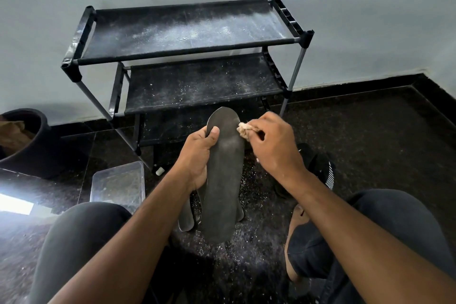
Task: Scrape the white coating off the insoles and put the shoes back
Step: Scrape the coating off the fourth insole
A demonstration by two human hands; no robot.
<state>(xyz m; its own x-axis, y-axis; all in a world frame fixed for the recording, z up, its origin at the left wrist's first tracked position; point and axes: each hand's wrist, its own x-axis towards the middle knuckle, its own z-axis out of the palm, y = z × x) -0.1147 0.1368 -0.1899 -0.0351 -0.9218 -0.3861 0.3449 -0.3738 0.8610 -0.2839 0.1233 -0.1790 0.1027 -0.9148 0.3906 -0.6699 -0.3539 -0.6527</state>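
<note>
Head: rack [187,32], tub [118,182] behind insole [223,180]

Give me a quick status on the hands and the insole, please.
Left hand grips insole upright. Right hand pinches a pale wad against its right edge near the toe. White crumbs on floor; nothing in the way.

Both shoe rack [187,32] shelves lie open; a clear container [118,185] and black pot [29,143] obstruct the left floor.
</note>
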